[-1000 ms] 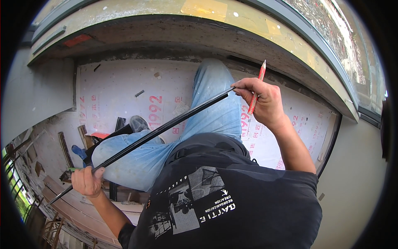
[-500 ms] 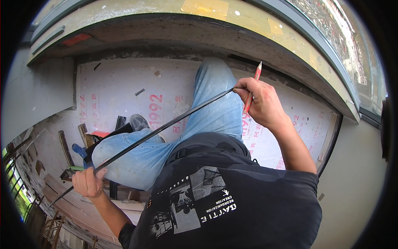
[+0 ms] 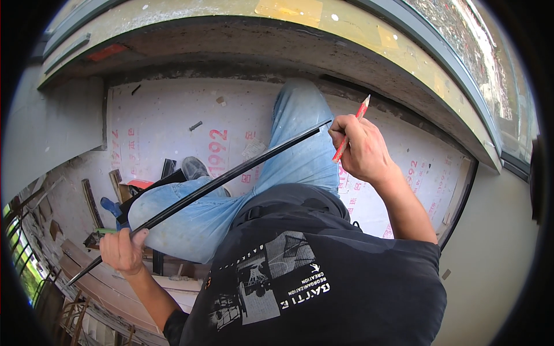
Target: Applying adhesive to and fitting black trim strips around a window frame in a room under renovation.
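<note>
A long, thin black bar [image 3: 208,187] slants up from lower left to upper right across my bent legs in jeans. My left hand [image 3: 121,251] is closed on it near the lower end. My right hand [image 3: 360,147] grips a red pencil [image 3: 362,108], point upward, just right of the bar's upper end. Its fingertips are beside that end; whether they still touch it I cannot tell.
A yellowish ledge [image 3: 219,8] beneath a window curves over the top. The floor is covered in printed white sheeting [image 3: 156,115], with a bolt [image 3: 195,125] on it. Boards and dark offcuts [image 3: 90,202] lie at left. Grey walls [image 3: 479,230] flank me.
My right hand has shifted down and turned, its fingers drawing back from the pinch on the bar's upper end. The pencil has moved with it. My left hand is nearly still.
</note>
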Demonstrator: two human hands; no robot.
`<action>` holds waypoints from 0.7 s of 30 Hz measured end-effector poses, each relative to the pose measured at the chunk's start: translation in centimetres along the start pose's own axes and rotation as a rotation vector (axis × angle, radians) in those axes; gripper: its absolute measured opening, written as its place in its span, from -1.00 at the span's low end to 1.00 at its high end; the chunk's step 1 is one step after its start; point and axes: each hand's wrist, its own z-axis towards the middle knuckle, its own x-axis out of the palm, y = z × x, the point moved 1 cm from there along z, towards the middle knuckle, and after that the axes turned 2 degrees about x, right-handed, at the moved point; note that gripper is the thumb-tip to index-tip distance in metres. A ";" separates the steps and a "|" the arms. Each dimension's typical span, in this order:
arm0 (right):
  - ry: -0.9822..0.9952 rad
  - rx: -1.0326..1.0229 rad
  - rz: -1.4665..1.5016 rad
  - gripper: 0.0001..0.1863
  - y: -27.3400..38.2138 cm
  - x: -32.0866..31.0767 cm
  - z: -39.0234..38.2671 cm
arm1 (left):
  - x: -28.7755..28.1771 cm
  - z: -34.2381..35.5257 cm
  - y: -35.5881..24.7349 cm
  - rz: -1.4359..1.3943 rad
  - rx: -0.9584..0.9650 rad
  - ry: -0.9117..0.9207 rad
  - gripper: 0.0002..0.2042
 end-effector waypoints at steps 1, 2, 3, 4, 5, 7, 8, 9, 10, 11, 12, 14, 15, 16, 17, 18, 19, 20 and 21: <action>0.001 -0.014 -0.009 -0.79 -0.1 -0.1 -0.1 | 0.0 0.0 0.0 -0.012 -0.022 0.012 -0.54; 0.002 -0.029 -0.019 -0.78 -0.1 -0.1 -0.1 | 0.0 0.0 0.0 -0.025 -0.045 0.024 -0.55; 0.002 -0.029 -0.020 -0.78 -0.2 -0.1 -0.2 | 0.1 0.1 0.1 -0.025 -0.046 0.023 -0.55; -0.045 -0.024 0.014 -0.71 -0.4 0.0 -0.3 | 0.1 0.2 0.2 -0.041 -0.053 0.026 -0.54; -0.092 -0.019 0.050 -0.64 -0.5 0.0 -0.2 | 0.2 0.3 0.3 -0.054 -0.059 0.030 -0.53; -0.155 -0.034 0.016 -0.53 0.1 -0.2 0.8 | 0.2 0.3 0.3 -0.048 -0.067 0.028 -0.53; -0.217 -0.045 -0.021 -0.42 0.4 -0.3 1.2 | 0.3 0.3 0.3 -0.049 -0.073 0.027 -0.54; -0.225 -0.058 -0.046 -0.41 0.2 -0.1 1.6 | 0.3 0.2 0.3 -0.049 -0.073 0.026 -0.54; -0.226 -0.058 -0.046 -0.41 -0.2 0.1 1.8 | 0.2 0.2 0.3 -0.058 -0.077 0.022 -0.55; -0.241 -0.111 -0.068 -0.50 -0.6 0.5 2.1 | 0.2 0.2 0.3 -0.066 -0.082 0.019 -0.56; -0.256 -0.164 -0.089 -0.58 -0.8 0.7 2.3 | 0.2 0.2 0.3 -0.064 -0.084 0.018 -0.56; -0.277 -0.185 -0.096 -0.67 -0.8 0.9 2.7 | 0.3 0.3 0.3 -0.085 -0.114 0.038 -0.58; -0.310 -0.244 -0.161 -0.68 -0.8 0.8 2.9 | 0.3 0.3 0.2 -0.082 -0.118 0.039 -0.58; -0.342 -0.304 -0.225 -0.70 -0.8 0.7 3.0 | 0.3 0.4 0.2 -0.090 -0.133 0.044 -0.59; -0.341 -0.309 -0.221 -0.70 -0.9 0.6 3.3 | 0.2 0.5 0.2 -0.097 -0.147 0.050 -0.59; -0.322 -0.331 -0.238 -0.70 -1.0 0.5 3.6 | 0.3 0.5 0.2 -0.093 -0.152 0.051 -0.59; -0.303 -0.352 -0.256 -0.71 -1.0 0.5 3.9 | 0.3 0.6 0.2 -0.104 -0.158 0.052 -0.59; -0.301 -0.357 -0.253 -0.71 -1.0 0.7 4.0 | 0.3 0.6 0.2 -0.116 -0.162 0.053 -0.59; -0.317 -0.333 -0.235 -0.70 -1.1 1.1 4.0 | 0.3 0.6 0.3 -0.114 -0.167 0.054 -0.59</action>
